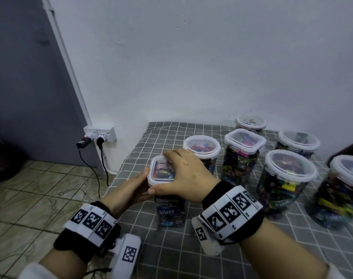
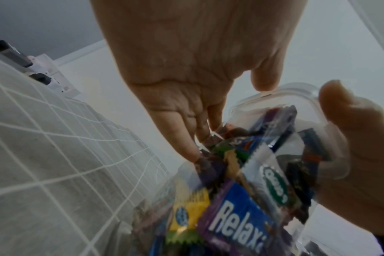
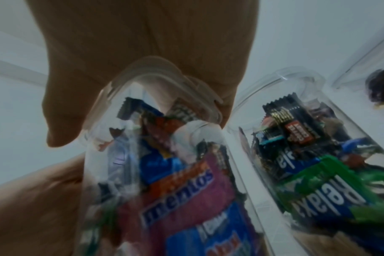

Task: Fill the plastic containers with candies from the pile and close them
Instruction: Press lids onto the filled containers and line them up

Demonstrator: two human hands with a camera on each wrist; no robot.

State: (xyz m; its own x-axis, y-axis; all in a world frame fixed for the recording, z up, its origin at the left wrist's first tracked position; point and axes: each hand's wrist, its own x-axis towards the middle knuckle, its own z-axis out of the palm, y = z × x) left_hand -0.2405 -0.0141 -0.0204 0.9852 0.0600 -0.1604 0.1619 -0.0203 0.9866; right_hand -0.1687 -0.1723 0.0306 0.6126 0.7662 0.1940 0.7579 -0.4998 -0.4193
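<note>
A tall clear container (image 1: 170,210) packed with wrapped candies stands near the front left of the grey checked cloth (image 1: 171,248). Its white-rimmed lid (image 1: 161,171) sits on top. My left hand (image 1: 131,188) grips the container's left side just under the lid, and its fingers (image 2: 184,143) lie against the clear wall (image 2: 241,207). My right hand (image 1: 185,172) lies over the lid and clasps it, thumb at the near rim and fingers over the far rim. In the right wrist view the palm (image 3: 143,43) covers the lid (image 3: 164,72). No candy pile is in view.
Several lidded containers full of candies stand to the right and behind, the nearest (image 1: 201,147) just behind my right hand. A wall socket (image 1: 100,134) with plugs and hanging cables is at the left, above a tiled floor (image 1: 40,188). The wall is close behind.
</note>
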